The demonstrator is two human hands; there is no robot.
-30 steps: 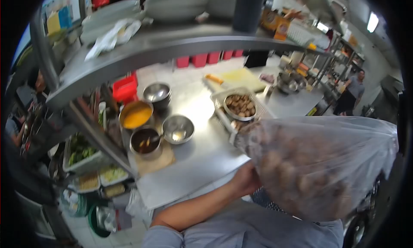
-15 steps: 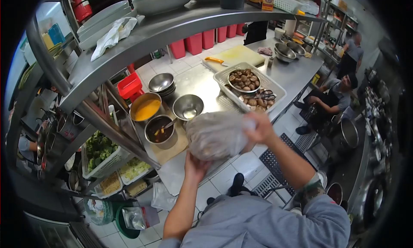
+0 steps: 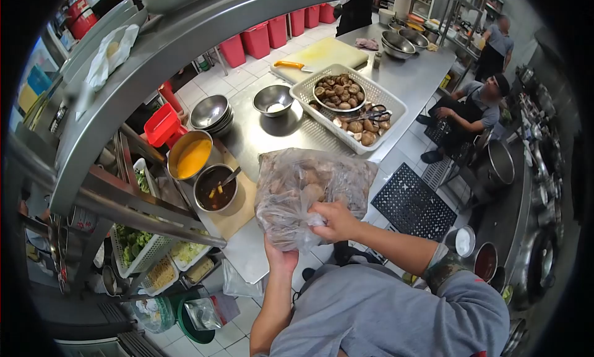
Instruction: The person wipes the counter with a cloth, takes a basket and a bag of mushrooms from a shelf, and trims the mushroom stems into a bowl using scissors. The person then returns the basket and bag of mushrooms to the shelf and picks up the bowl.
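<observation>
I hold a clear plastic bag [image 3: 315, 184] packed with brownish lumps that look like mushrooms, at the front edge of the steel counter. My left hand [image 3: 281, 258] cups the bag's lower left side from beneath, its fingers mostly hidden by plastic. My right hand [image 3: 334, 222] is closed around the gathered plastic on the near side. Beyond the bag stand a white perforated basket [image 3: 396, 125] with a bowl of mushrooms [image 3: 340, 92], scissors [image 3: 371, 114] on loose mushrooms, and a metal bowl [image 3: 273, 101].
Left of the bag are a pot of orange liquid [image 3: 193, 158] and a pot of dark sauce [image 3: 216, 193] with a spoon. An orange-handled knife [image 3: 289, 65] lies on a cutting board [image 3: 331, 55]. A steel shelf [image 3: 247, 13] crosses overhead. A co-worker [image 3: 479, 103] sits at right.
My right hand has moved from the bag's right side to its gathered plastic, and the bag has turned. The single metal bowl now sits farther back on the counter. The view has shifted.
</observation>
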